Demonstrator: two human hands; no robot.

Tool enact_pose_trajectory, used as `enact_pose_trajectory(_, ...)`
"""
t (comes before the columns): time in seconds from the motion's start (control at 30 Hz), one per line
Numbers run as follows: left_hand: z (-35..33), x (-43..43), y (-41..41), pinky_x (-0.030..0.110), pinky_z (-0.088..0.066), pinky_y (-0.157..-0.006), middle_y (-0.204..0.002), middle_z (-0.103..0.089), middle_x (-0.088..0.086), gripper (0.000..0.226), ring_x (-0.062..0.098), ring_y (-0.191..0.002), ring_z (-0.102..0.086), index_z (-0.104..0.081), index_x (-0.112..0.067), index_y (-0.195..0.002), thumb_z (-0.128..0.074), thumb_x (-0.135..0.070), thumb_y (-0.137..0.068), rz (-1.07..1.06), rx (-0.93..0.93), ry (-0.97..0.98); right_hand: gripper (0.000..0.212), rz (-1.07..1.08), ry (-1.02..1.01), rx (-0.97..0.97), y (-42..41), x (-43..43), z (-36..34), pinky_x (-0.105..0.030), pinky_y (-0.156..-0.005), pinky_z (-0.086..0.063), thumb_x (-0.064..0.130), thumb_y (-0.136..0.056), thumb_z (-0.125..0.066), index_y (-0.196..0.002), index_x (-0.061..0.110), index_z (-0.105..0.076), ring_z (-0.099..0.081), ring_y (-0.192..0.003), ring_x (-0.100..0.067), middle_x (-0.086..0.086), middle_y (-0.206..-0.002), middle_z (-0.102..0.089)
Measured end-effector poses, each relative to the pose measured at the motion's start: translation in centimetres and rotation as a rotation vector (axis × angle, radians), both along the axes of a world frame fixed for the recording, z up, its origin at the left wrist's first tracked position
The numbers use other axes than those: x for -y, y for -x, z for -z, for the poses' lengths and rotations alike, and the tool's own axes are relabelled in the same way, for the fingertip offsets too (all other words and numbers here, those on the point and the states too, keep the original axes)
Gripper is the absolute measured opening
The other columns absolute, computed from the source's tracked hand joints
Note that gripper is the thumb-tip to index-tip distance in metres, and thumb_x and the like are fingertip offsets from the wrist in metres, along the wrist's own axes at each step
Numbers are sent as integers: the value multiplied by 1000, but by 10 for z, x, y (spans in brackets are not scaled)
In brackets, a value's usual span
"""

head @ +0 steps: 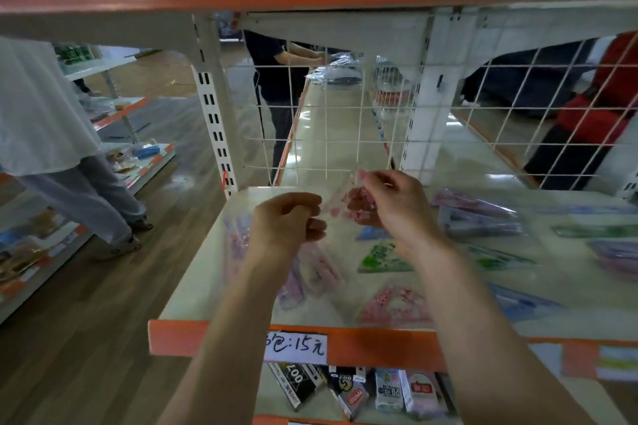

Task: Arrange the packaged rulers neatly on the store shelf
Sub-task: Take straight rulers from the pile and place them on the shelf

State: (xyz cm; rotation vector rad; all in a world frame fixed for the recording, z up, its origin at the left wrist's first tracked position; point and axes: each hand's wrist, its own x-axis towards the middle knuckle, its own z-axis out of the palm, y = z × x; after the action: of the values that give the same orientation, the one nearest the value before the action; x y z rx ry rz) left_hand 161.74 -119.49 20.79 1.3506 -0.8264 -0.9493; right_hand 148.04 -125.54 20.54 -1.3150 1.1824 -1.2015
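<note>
Store aisle: left grip (pixel 286 221) pinches the lower end of a pink ruler pkg (pixel 336 209), held in the air over the shelf (pixel 193 286) w/ its long axis apparently slanting up-right. Right grip (pixel 390 203) pinches the upper end. Matching pink pkgs (pixel 238 238) lie below-left, nearer the left grip, prob. the set-down spot.
</note>
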Motion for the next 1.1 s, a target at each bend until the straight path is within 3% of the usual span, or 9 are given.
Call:
enact_pose_trajectory(0.1, -1, 6, 27, 37, -56, -71, -80, -67, 10, 24, 21, -66, -63, -69, -9, -81, -48, -4, -93, 99, 7, -30, 23, 85, 45, -41, 24, 0, 5, -36, -78, -59, 32, -93, -57, -102, 12, -63, -70, -82, -19, -7, -92, -70)
enact_pose_trajectory(0.2, 1, 15, 54, 31, -54, -66, -65, -67, 2, 23, 16, -64, -59, -69, -18, -70, -59, -11, -90, 149, 150, -20, 18, 92, 162, -121, 42, -3, 1, -12, -63, -53, 27, -93, -59, -99, 12, -65, -66, -75, -10, 1, -86, -68)
enact_pose_trajectory(0.27, 5, 23, 71, 26, -51, -60, -65, -67, 3, 21, 15, -61, -59, -70, -21, -70, -63, -9, -86, 135, 190, -4, 15, 84, 209, -133, 53, -3, 1, -10, -57, -49, 22, -91, -62, -97, 9, -67, -63, -65, -1, 5, -77, -66)
enact_pose_trajectory(0.4, 12, 37, 103, 29, -50, -62, -71, -68, 8, 9, 18, -61, -58, -73, -11, -82, -65, -6, -84, 53, 11, -31, 6, 106, 151, -22, 82, 3, 10, -19, -68, -54, 9, -88, -65, -91, 14, -65, -64, -67, -2, 5, -76, -66)
enact_pose_trajectory(0.47, 15, 43, 118, 27, -48, -60, -72, -68, 9, 9, 17, -61, -56, -74, -10, -86, -65, -8, -85, 58, -21, -41, 17, 99, 80, 76, 97, 7, 15, -31, -75, -57, 5, -86, -66, -85, 21, -63, -65, -72, -12, 2, -77, -67)
enact_pose_trajectory(0.53, 16, 46, 132, 26, -47, -61, -71, -68, 6, 10, 16, -61, -57, -74, -11, -83, -65, -10, -85, 103, -27, -41, 21, 76, 54, 89, 114, 10, 16, -28, -73, -56, 2, -86, -65, -85, 23, -64, -64, -70, -9, 6, -77, -67)
enact_pose_trajectory(0.73, 12, 62, 163, 24, -51, -57, -68, -65, 5, 15, 15, -63, -56, -72, -4, -86, -67, -17, -85, 86, 37, -24, 29, -61, 105, -185, 163, 28, -1, -18, -68, -55, 1, -87, -61, -82, 29, -70, -66, -80, -3, 11, -87, -70)
enact_pose_trajectory(0.83, 11, 68, 173, 20, -53, -51, -68, -63, 12, 14, 16, -57, -56, -70, 1, -89, -67, -12, -85, 50, -27, -25, 23, -48, 108, -261, 175, 38, -7, -19, -77, -55, 9, -89, -62, -107, 22, -67, -64, -84, -6, 12, -94, -65)
enact_pose_trajectory(1.1, 12, 87, 194, 26, -55, -62, -74, -69, 14, 10, 23, -72, -66, -69, -5, -80, -66, -12, -87, -54, -200, -54, 69, -232, 183, -806, 187, 52, -22, -26, -83, -44, 26, -82, -71, -141, 32, -35, -51, -107, -16, 1, -131, -40)
